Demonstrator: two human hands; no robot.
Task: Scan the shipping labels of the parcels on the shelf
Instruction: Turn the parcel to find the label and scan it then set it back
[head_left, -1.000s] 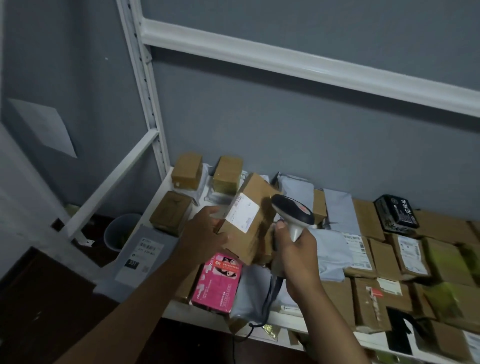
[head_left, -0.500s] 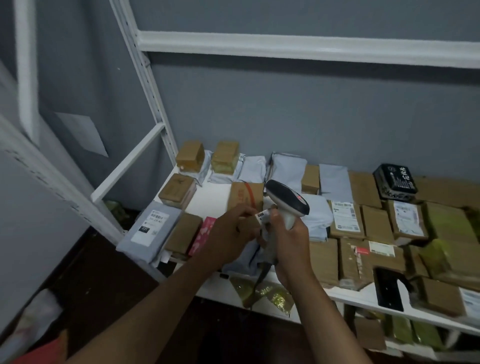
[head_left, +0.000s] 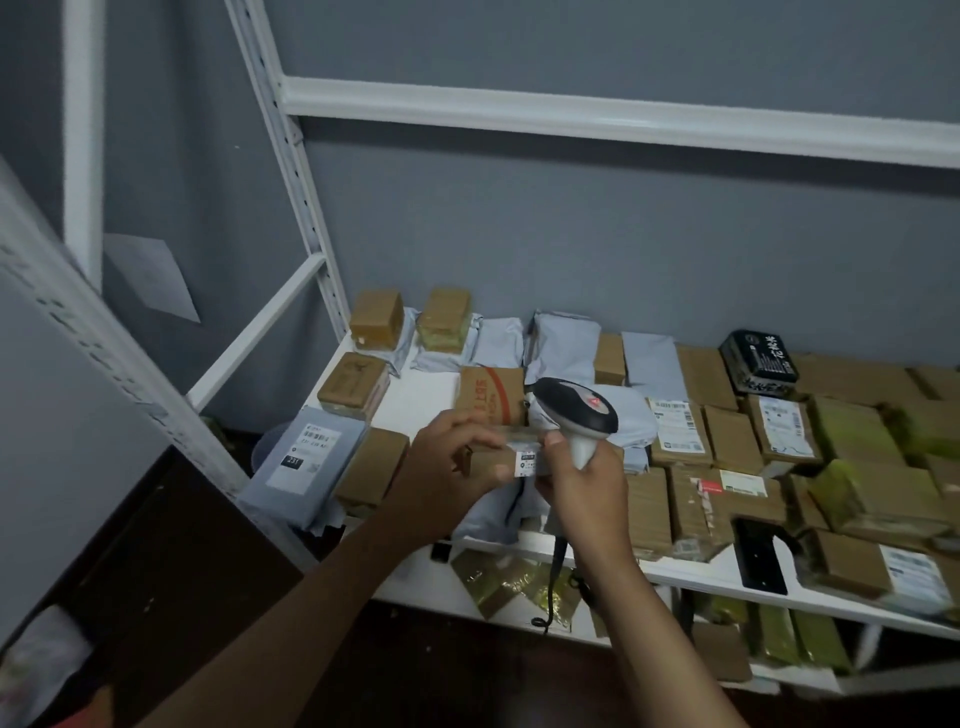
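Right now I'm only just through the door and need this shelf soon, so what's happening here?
A person is scanning parcels. The left hand holds a small brown box above the shelf, its label facing up. The right hand grips a barcode scanner beside it. Many parcels cover the shelf.

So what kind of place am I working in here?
Most likely a parcel depot or stockroom: a white metal shelf packed with brown boxes and grey mailer bags with shipping labels, and a barcode scanner in the right hand.
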